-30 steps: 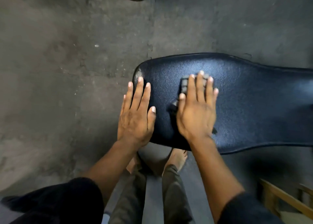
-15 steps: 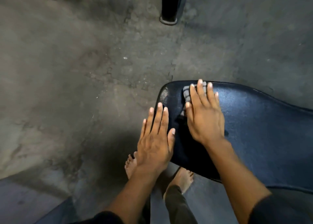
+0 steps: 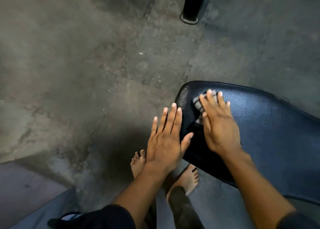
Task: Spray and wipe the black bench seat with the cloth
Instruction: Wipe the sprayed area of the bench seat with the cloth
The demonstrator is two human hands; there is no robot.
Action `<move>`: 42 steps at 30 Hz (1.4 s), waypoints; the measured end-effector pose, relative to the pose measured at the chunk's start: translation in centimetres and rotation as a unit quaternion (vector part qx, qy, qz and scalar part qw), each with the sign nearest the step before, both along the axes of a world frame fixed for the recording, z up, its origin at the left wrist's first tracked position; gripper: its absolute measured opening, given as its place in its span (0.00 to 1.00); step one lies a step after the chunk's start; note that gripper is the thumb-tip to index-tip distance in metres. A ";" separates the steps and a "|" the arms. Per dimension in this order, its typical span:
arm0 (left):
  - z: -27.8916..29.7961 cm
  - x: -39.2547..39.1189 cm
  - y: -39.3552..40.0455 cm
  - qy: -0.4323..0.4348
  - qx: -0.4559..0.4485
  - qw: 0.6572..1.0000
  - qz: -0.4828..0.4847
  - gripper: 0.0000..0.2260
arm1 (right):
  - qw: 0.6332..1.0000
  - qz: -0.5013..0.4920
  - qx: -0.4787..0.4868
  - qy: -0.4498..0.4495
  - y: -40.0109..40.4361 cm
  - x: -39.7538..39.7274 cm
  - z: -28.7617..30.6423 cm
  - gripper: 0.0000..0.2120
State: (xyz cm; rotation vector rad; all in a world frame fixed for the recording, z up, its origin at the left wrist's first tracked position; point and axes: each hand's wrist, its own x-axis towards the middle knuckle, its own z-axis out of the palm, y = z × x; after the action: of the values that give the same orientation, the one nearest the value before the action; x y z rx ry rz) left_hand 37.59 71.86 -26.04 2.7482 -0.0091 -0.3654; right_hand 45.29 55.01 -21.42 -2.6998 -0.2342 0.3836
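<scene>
The black bench seat [image 3: 270, 133] fills the lower right, its rounded end pointing left. A grey checked cloth [image 3: 199, 104] lies near that end. My right hand [image 3: 218, 124] presses flat on the cloth, fingers spread, covering most of it. At the seat's left edge my left hand [image 3: 166, 142] is flat with fingers apart; its thumb rests on the seat and it holds nothing. No spray bottle is in view.
Rough grey concrete floor [image 3: 86, 72] spreads to the left and top. A black post with a round foot [image 3: 190, 12] stands at the top, beyond the seat. My bare feet [image 3: 188, 178] stand under the seat's near edge. A paler surface [image 3: 26, 194] lies bottom left.
My right hand has slid the cloth along the seat toward its rounded left end. The view has shifted, so the seat now sits lower and farther right. My left hand stays at the seat's edge.
</scene>
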 end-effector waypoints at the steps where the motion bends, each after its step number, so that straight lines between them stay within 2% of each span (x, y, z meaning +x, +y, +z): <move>1: -0.1 0.0 -0.1 -0.002 -0.001 1.000 -0.001 0.36 | 1.000 -0.024 -0.005 -0.012 0.8 1.0 -0.1 0.27; 3: -0.4 -0.1 0.0 -0.002 -0.018 1.000 0.003 0.35 | 0.999 -0.033 -0.022 -0.024 2.6 2.6 -0.6 0.28; 5: -0.5 -0.1 0.2 0.008 -0.101 0.994 0.028 0.31 | 0.999 -0.004 -0.025 -0.022 3.3 2.5 -0.9 0.28; 7: -0.1 0.2 0.7 0.016 -0.198 0.977 0.076 0.27 | 1.000 0.024 -0.012 -0.013 3.1 0.4 -0.6 0.29; 9: 0.5 0.6 1.3 0.007 -0.224 0.970 0.099 0.26 | 0.999 0.049 -0.010 -0.011 2.8 -3.4 -0.2 0.32; 13: 1.9 2.3 1.2 -0.005 -0.128 0.992 0.020 0.29 | 0.997 0.057 -0.047 0.001 1.9 -10.8 -0.3 0.36; 16: 2.3 3.4 0.6 -0.004 -0.042 0.998 -0.057 0.30 | 0.996 -0.075 -0.049 -0.011 1.8 -10.4 -0.4 0.33; 18: 1.9 3.7 0.6 0.000 -0.020 0.997 -0.078 0.31 | 0.985 -0.166 -0.048 -0.011 3.0 -7.9 -0.4 0.32; 20: 1.4 3.8 1.0 0.004 -0.018 0.996 -0.085 0.30 | 0.980 -0.191 -0.058 -0.009 4.5 -5.9 -0.9 0.32; 22: 1.4 3.8 1.5 0.014 -0.024 0.996 -0.088 0.29 | 0.985 -0.163 -0.063 -0.016 5.2 -5.9 -1.5 0.31; 25: 1.9 3.8 1.9 0.026 -0.017 0.993 -0.110 0.29 | 0.991 -0.119 -0.060 -0.026 4.9 -9.7 -1.6 0.30; 28: 3.0 4.0 1.7 0.025 -0.008 0.993 -0.114 0.29 | 0.990 -0.118 -0.074 -0.016 2.8 -14.4 -1.4 0.31; 31: 3.7 4.3 0.9 0.003 0.007 0.991 -0.132 0.29 | 0.975 -0.199 -0.098 -0.021 -0.9 -15.5 -1.2 0.30; 34: 4.0 3.7 -0.6 -0.026 0.001 0.983 -0.180 0.29 | 0.940 -0.330 -0.085 -0.015 -3.9 -12.3 -1.2 0.29; 36: 3.9 3.0 -2.5 -0.036 -0.010 0.978 -0.206 0.29 | 0.927 -0.369 -0.070 -0.013 -4.5 -9.7 -1.4 0.28; 39: 3.7 2.1 -5.5 -0.037 -0.029 0.974 -0.220 0.29 | 0.941 -0.329 -0.072 -0.015 -3.6 -8.3 -1.7 0.30; 42: 3.7 2.0 -8.1 -0.018 -0.045 0.971 -0.235 0.31 | 0.960 -0.271 -0.069 -0.026 -3.2 -10.9 -1.9 0.30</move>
State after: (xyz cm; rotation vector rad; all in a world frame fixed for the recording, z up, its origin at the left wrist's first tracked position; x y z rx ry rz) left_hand 39.57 63.75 -22.30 2.6384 -0.6772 -0.4261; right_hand 34.39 51.83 -23.32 -2.7630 0.5297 0.1655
